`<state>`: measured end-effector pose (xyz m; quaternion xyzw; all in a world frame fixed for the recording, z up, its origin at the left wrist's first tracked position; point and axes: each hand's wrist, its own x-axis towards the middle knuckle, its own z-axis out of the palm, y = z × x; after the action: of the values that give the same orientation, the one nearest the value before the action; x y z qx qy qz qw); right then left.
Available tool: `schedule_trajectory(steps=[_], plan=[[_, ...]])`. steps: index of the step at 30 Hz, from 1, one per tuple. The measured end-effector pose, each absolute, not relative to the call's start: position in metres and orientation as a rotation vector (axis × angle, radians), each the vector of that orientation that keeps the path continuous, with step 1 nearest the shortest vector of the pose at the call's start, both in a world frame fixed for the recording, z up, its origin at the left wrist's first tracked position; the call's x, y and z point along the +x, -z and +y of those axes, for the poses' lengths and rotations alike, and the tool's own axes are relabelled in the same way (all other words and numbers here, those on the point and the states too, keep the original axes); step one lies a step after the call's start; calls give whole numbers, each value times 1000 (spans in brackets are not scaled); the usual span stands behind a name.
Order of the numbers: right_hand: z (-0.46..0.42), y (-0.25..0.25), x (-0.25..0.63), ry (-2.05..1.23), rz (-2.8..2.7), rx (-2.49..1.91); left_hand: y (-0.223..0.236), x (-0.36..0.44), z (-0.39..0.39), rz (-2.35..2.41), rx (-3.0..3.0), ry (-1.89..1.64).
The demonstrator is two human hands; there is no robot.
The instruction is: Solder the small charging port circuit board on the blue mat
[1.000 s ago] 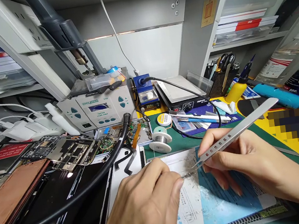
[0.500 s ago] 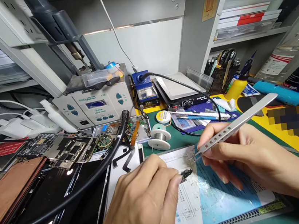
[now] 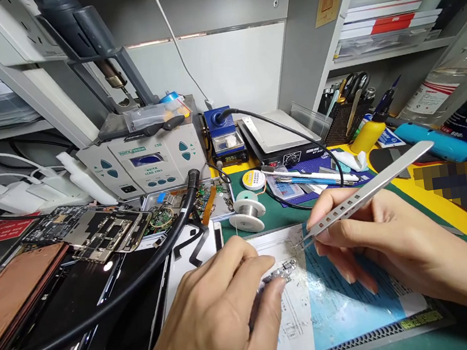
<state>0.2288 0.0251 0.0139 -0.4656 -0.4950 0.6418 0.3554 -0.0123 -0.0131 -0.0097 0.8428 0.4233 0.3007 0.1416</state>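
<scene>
A small electronic part [image 3: 287,269] is pinched at its near-left end between thumb and forefinger of the left hand [image 3: 219,309], over the white half of a printed sheet [image 3: 355,314]. The left fingers are closed to the part's thickness, and the grip seems chosen so that the opposite end is left exposed on the side where the tools are held. Its long axis is laid mostly left to right, slanted a little, with the free end pointed right and slightly far (the other end is covered by the fingers, so its full length cannot be told).

The tweezers [image 3: 367,192] are gripped by the closed fingers of the right hand [image 3: 385,235], much like a pen, presumably for fine control. Their tips are pointed left and near, down toward the sheet, just beyond the part and apparently clear of it; whether anything is caught between them cannot be made out. The broad end is raised toward the far right.

A solder spool [image 3: 248,214] is set on the green mat [image 3: 275,215] just beyond the sheet, probably so that its strand, drawn nearward toward the left hand, can be easily reached.
</scene>
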Motion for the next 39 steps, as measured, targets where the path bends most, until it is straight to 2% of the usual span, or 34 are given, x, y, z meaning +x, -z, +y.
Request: schedule_trajectory(steps=[39], plan=[[23, -12, 227, -1625, -1327, -1223, 6, -11, -9, 1181, 2368, -882]])
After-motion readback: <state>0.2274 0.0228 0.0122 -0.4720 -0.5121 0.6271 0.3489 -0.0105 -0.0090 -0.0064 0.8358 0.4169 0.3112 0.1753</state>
